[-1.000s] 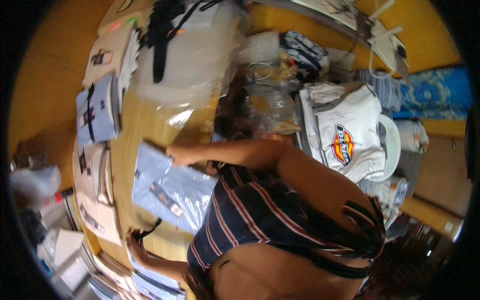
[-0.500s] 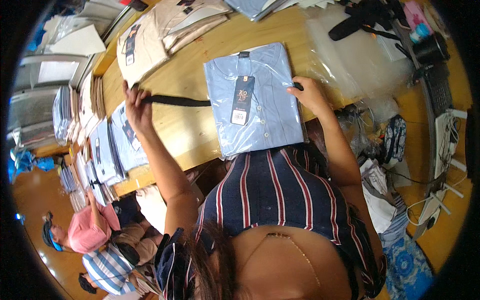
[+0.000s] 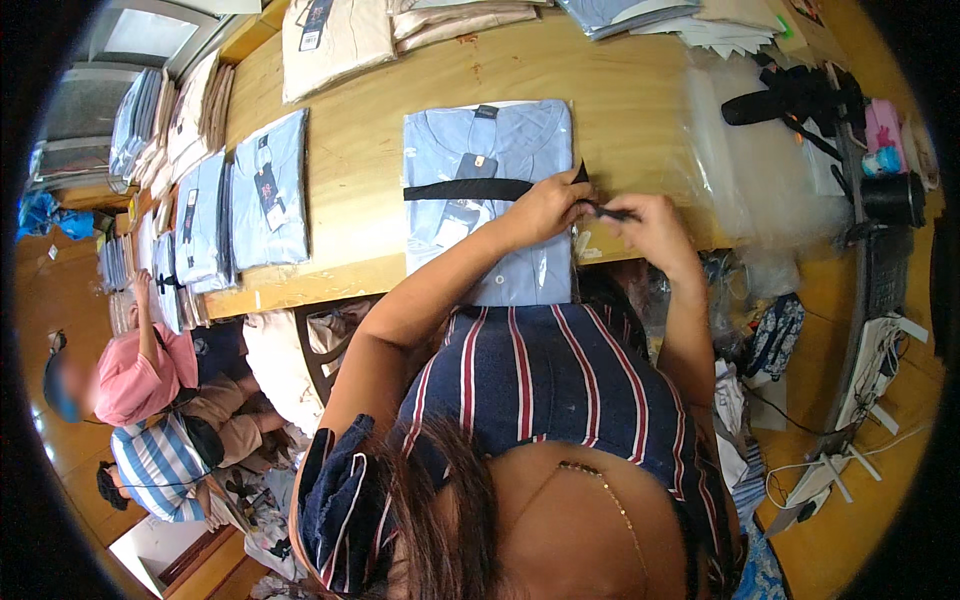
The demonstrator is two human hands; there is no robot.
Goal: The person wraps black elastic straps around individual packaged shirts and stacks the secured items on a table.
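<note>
A folded light-blue shirt in a clear plastic bag lies on the wooden table in front of me. A black fabric strip crosses the front of the bag, over the shirt's dark hang tag. At the bag's right edge my left hand is closed, pinching one end of the strip. Just to its right, my right hand grips the other end, with a short length showing between the two hands. My left forearm covers part of the shirt's lower half.
Bagged blue shirts lie to the left, beige ones at the back. Clear plastic bags are piled on the right, beside a black device with straps. Two people, one in a pink top, are at the lower left.
My left hand has come from the far left across the shirt to its right edge, bringing the strip over the bag. My right hand has moved slightly right and down.
</note>
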